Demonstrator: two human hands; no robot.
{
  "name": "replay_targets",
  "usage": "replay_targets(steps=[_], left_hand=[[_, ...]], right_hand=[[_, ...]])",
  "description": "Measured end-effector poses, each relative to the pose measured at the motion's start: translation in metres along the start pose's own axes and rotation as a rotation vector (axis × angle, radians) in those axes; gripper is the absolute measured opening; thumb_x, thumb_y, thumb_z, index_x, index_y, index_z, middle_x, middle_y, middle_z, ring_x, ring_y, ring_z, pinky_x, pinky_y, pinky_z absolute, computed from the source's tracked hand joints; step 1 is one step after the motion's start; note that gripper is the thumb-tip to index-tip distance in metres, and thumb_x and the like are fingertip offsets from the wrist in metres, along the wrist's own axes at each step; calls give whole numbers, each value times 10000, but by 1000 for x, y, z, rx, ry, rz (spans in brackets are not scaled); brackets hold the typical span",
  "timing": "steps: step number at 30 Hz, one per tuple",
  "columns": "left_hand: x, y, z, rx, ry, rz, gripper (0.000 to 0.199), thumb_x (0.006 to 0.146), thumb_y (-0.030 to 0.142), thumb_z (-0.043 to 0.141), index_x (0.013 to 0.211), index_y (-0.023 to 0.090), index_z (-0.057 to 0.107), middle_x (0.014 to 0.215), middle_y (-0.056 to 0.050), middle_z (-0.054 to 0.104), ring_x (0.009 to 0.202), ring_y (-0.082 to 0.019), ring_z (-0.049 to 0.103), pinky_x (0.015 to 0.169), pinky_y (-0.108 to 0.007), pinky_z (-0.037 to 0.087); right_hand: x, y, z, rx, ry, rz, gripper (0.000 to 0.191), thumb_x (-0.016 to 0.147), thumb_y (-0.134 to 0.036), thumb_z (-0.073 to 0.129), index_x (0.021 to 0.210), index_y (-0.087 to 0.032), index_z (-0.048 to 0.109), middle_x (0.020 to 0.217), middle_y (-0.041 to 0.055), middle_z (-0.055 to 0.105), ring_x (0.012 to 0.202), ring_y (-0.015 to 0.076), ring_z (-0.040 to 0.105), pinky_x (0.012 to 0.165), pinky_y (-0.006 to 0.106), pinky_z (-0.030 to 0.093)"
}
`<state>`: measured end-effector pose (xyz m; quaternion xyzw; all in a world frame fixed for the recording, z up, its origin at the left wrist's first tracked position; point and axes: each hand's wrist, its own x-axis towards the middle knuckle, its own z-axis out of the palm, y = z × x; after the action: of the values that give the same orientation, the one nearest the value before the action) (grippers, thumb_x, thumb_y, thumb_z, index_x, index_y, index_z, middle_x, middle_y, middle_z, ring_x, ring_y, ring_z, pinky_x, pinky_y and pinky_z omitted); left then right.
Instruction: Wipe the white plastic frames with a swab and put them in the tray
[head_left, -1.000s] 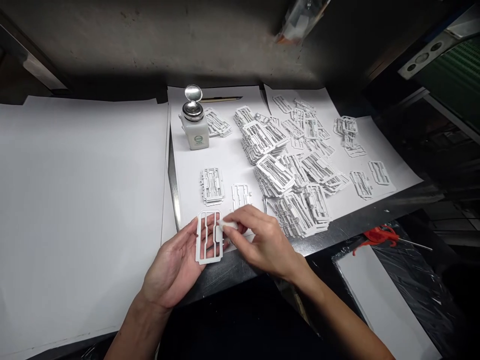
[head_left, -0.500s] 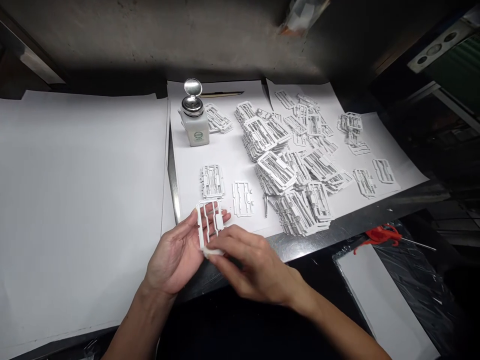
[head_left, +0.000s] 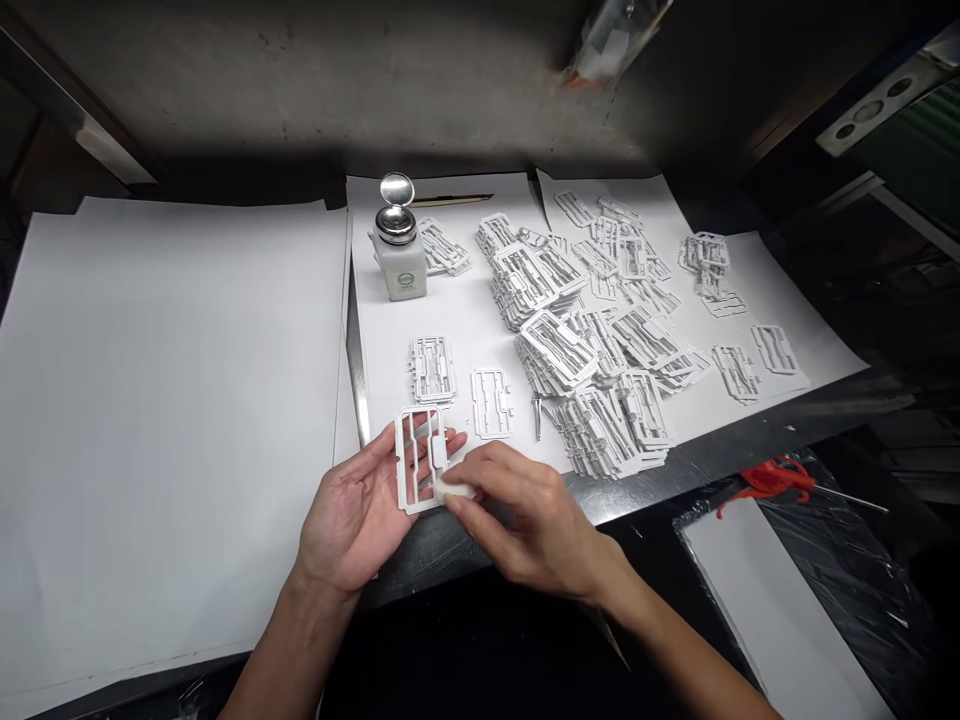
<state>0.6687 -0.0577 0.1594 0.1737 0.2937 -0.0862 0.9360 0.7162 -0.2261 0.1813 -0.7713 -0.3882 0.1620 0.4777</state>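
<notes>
A white openwork frame (head_left: 406, 470) lies tilted in my left hand (head_left: 360, 520), its thumb along the left side and fingers behind it. My right hand (head_left: 525, 510) pinches a small white pad (head_left: 456, 489) against the frame's lower right corner. Just beyond, a small stack of similar frames (head_left: 432, 368) and a single flat frame (head_left: 492, 403) lie on white paper. A pair of metal tweezers (head_left: 538, 418) rests right of them.
Large heaps of white frames (head_left: 559, 350) cover the middle right. A bottle with its metal lid raised (head_left: 401, 265) stands at the back, near a thin dark tool (head_left: 454, 199). Red-handled tool (head_left: 776, 480) lies at lower right, beyond the metal table edge (head_left: 690, 445).
My right hand and the pad have moved right along the frame's lower edge to its corner. The whole view has shifted slightly, and my left hand still holds the frame.
</notes>
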Motion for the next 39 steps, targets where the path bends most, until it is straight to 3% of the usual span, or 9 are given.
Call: replay_targets(steps=[5, 13, 20, 22, 25, 29, 32, 35, 39], left_hand=[[-1, -4, 4, -7, -10, -7, 314, 902, 196, 418, 1126, 80, 605, 1125, -160, 637, 1129, -280, 549, 929, -407, 472], [-6, -10, 7, -16, -7, -2, 297, 903, 199, 423, 1094, 103, 630, 1034, -107, 668, 991, -223, 620, 904, -376, 483], [-6, -10, 4, 33, 23, 24, 262, 895, 184, 444, 1074, 153, 634, 1132, -81, 635, 1004, -212, 603, 887, -384, 489], [-6, -9, 2, 73, 1, 22, 264, 893, 193, 452, 1093, 163, 622, 1156, -84, 620, 1009, -222, 598, 882, -396, 487], [-4, -10, 2, 183, -1, 24, 259, 872, 194, 491, 1100, 162, 610, 1108, -94, 628, 913, -223, 625, 833, -401, 499], [-3, -18, 10, 348, 62, 117, 299, 855, 222, 529, 1149, 200, 580, 939, -51, 637, 710, -140, 605, 692, -293, 504], [-6, -25, 15, 376, 55, 134, 322, 887, 377, 454, 1042, 153, 627, 845, -59, 614, 721, -147, 581, 668, -278, 494], [-10, -29, 15, 359, 20, 31, 302, 881, 374, 467, 984, 151, 642, 822, -63, 611, 749, -161, 579, 664, -283, 493], [-12, -26, 12, 254, 10, -31, 375, 889, 400, 437, 1068, 131, 628, 924, -97, 623, 744, -159, 571, 620, -275, 488]], right_hand=[[15, -1, 15, 12, -66, -94, 196, 880, -137, 491, 1050, -165, 585, 937, 74, 602, 863, 168, 571, 800, 295, 493], [43, 10, 9, -41, 93, -42, 170, 872, -181, 537, 1021, -161, 617, 940, 60, 608, 745, 128, 581, 688, 241, 503], [54, 14, 1, -49, 190, 71, 139, 821, -175, 592, 942, -156, 659, 836, 31, 611, 673, 113, 559, 657, 244, 470], [54, 15, -2, 59, 243, 177, 128, 798, -197, 621, 907, -155, 673, 792, 21, 610, 662, 114, 554, 637, 242, 466], [54, 18, -2, 459, 270, 358, 145, 766, -258, 669, 853, -142, 672, 703, 5, 602, 614, 111, 550, 584, 230, 475], [53, 17, 7, 908, 257, 416, 169, 756, -277, 698, 852, -144, 657, 673, -9, 593, 569, 85, 531, 515, 188, 466], [52, 13, 15, 992, 242, 486, 212, 753, -318, 700, 880, -159, 640, 635, -12, 570, 525, 97, 523, 358, 156, 386], [51, 11, 14, 1003, 171, 527, 277, 762, -382, 684, 944, -181, 630, 663, -8, 574, 485, 108, 520, 277, 157, 326], [50, 13, -1, 872, 327, 422, 228, 768, -331, 690, 928, -172, 653, 755, 6, 620, 643, 115, 583, 501, 191, 485]])
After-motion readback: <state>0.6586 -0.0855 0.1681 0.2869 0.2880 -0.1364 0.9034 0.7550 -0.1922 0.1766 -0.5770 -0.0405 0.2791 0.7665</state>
